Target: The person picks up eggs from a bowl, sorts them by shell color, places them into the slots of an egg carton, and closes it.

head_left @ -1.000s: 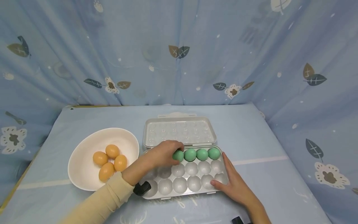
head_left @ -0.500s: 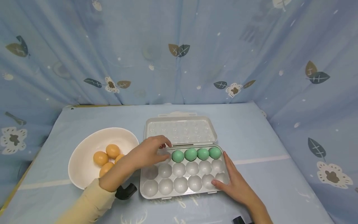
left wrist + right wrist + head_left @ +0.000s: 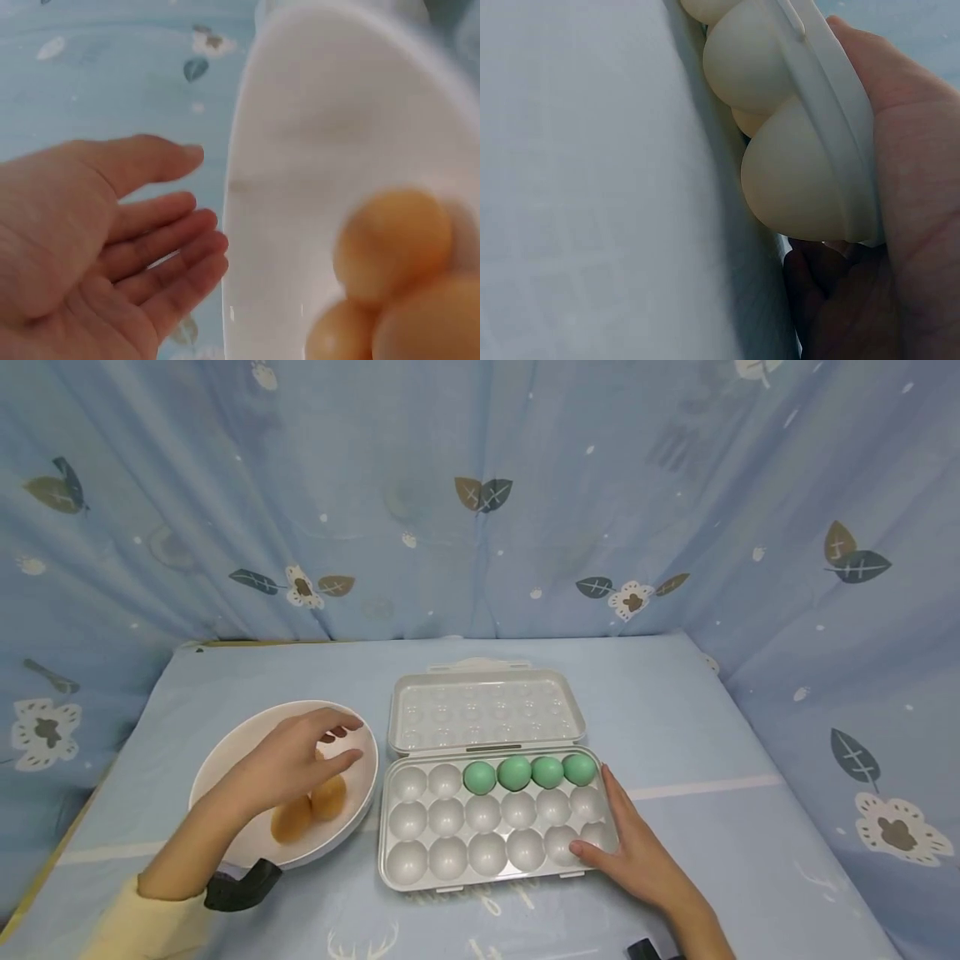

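Note:
My left hand (image 3: 288, 764) hangs over the white bowl (image 3: 217, 768) with nothing in it, thumb and fingers spread apart. Orange eggs (image 3: 328, 797) lie in that bowl, partly hidden beneath the hand. The left wrist view shows the fingers beside the bowl's rim (image 3: 232, 172), apart from the eggs (image 3: 394, 244). My right hand (image 3: 637, 860) grips the right end of a pale egg box (image 3: 387, 872), its thumb at the near corner and fingers along the side. Several green eggs (image 3: 514, 773) fill part of the back row. In the right wrist view, rounded cups (image 3: 802, 172) show the box's underside.
The box's clear lid (image 3: 487, 706) lies folded back behind it. A pale blue cloth (image 3: 675, 710) covers the table, and a patterned curtain (image 3: 375, 510) hangs behind and at the sides. A black strap piece (image 3: 243, 887) sits at my left wrist.
My left hand has let go of the leftmost green egg in the back row and moved left over the bowl. My right hand stays on the egg box.

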A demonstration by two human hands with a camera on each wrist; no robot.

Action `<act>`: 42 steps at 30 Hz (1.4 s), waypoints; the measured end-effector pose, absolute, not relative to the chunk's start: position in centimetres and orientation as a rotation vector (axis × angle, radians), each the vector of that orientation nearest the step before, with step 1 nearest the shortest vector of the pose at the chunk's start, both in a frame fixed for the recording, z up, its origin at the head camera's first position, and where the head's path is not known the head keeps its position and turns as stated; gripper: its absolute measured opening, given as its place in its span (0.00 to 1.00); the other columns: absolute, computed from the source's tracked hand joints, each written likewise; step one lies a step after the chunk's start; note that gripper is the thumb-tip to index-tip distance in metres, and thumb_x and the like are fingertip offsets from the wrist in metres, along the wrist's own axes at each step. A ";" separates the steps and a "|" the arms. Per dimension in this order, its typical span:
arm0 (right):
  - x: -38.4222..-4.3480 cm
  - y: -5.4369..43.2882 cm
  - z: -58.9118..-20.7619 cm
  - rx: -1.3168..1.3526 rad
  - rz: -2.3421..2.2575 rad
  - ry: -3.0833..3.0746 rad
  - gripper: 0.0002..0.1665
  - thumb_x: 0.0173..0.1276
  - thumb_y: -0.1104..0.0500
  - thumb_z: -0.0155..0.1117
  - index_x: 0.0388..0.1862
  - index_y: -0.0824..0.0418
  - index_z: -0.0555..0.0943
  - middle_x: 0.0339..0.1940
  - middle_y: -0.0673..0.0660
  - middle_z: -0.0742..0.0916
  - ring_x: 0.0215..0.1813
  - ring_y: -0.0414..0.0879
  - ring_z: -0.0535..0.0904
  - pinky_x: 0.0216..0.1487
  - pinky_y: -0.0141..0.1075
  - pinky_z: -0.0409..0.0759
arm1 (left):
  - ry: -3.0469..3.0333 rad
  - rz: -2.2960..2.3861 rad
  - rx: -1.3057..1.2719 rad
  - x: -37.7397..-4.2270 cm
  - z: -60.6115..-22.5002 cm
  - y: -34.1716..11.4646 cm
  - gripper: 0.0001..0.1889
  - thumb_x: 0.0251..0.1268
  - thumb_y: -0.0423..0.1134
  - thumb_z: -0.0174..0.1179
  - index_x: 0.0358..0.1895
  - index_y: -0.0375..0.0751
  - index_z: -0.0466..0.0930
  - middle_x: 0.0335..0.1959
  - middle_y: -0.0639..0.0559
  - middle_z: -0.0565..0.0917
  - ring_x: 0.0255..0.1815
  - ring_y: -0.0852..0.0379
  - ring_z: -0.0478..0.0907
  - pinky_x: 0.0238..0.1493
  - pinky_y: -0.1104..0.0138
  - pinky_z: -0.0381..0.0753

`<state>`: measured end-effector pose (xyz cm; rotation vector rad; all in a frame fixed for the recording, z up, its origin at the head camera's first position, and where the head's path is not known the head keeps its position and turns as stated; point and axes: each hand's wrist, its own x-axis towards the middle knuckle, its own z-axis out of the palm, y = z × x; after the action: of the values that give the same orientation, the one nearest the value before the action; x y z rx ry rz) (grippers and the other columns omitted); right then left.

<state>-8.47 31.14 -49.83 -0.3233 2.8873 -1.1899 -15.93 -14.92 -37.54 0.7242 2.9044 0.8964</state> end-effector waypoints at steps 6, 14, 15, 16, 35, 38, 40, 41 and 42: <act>-8.4 31.2 -49.9 -0.314 -1.156 2.901 0.68 0.63 0.42 0.76 0.87 0.52 0.41 0.85 0.63 0.56 0.82 0.65 0.55 0.79 0.38 0.54 | 2.808 0.817 0.672 -14.5 -38.4 -16.1 0.18 0.65 0.41 0.71 0.54 0.37 0.84 0.49 0.48 0.87 0.47 0.50 0.84 0.52 0.52 0.84; -8.5 31.5 -49.6 -0.307 -1.163 2.899 0.68 0.62 0.42 0.76 0.87 0.52 0.41 0.86 0.60 0.55 0.83 0.62 0.55 0.74 0.22 0.47 | 2.810 0.762 0.697 -13.5 -39.7 -17.1 0.19 0.53 0.36 0.78 0.48 0.39 0.85 0.41 0.57 0.85 0.41 0.58 0.81 0.42 0.66 0.82; -8.5 31.5 -49.6 -0.309 -1.166 2.898 0.68 0.62 0.42 0.76 0.87 0.52 0.41 0.86 0.60 0.55 0.83 0.62 0.55 0.73 0.21 0.46 | 2.814 0.763 0.706 -13.5 -39.9 -17.1 0.19 0.52 0.35 0.77 0.48 0.39 0.85 0.41 0.57 0.85 0.40 0.58 0.81 0.42 0.66 0.82; -8.5 31.5 -49.7 -0.309 -1.169 2.898 0.68 0.62 0.42 0.76 0.87 0.52 0.41 0.86 0.60 0.55 0.83 0.62 0.55 0.72 0.19 0.45 | 2.812 0.765 0.713 -13.5 -40.0 -17.1 0.19 0.52 0.34 0.78 0.48 0.39 0.85 0.41 0.57 0.85 0.40 0.58 0.82 0.43 0.65 0.82; -8.6 31.3 -49.9 -0.324 -1.181 2.890 0.68 0.63 0.42 0.76 0.87 0.50 0.41 0.86 0.59 0.55 0.83 0.61 0.54 0.72 0.20 0.44 | 2.804 0.695 0.695 -13.4 -40.7 -16.1 0.17 0.53 0.36 0.76 0.47 0.48 0.84 0.36 0.62 0.79 0.36 0.64 0.73 0.37 0.67 0.76; -8.6 31.2 -49.9 -0.328 -1.191 2.884 0.68 0.63 0.42 0.76 0.87 0.51 0.41 0.86 0.59 0.55 0.83 0.61 0.54 0.71 0.18 0.43 | 2.885 0.732 0.703 -13.5 -39.8 -16.0 0.18 0.54 0.40 0.77 0.47 0.45 0.83 0.35 0.62 0.79 0.36 0.64 0.75 0.38 0.67 0.78; -8.6 31.2 -49.9 -0.338 -1.199 2.882 0.68 0.63 0.43 0.76 0.87 0.53 0.41 0.86 0.60 0.55 0.83 0.62 0.54 0.71 0.17 0.43 | 2.925 0.764 0.691 -13.5 -39.1 -15.7 0.19 0.55 0.41 0.77 0.48 0.44 0.83 0.36 0.61 0.80 0.36 0.63 0.77 0.38 0.66 0.80; -8.7 31.2 -49.9 -0.341 -1.205 2.879 0.68 0.63 0.43 0.76 0.87 0.53 0.41 0.86 0.60 0.55 0.83 0.63 0.53 0.71 0.16 0.42 | 2.937 0.780 0.681 -13.5 -38.7 -15.6 0.20 0.56 0.42 0.77 0.50 0.42 0.82 0.36 0.60 0.81 0.36 0.63 0.78 0.39 0.66 0.81; -8.7 31.2 -49.9 -0.342 -1.205 2.878 0.68 0.63 0.43 0.76 0.87 0.53 0.41 0.86 0.60 0.54 0.83 0.63 0.53 0.71 0.17 0.43 | 2.940 0.812 0.676 -13.5 -38.4 -15.4 0.21 0.57 0.41 0.77 0.51 0.41 0.81 0.37 0.59 0.81 0.36 0.62 0.79 0.40 0.65 0.83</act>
<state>-8.65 31.17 -49.90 -0.3421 2.8783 -1.2047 -13.54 -15.37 -38.41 0.6761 2.9398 0.8117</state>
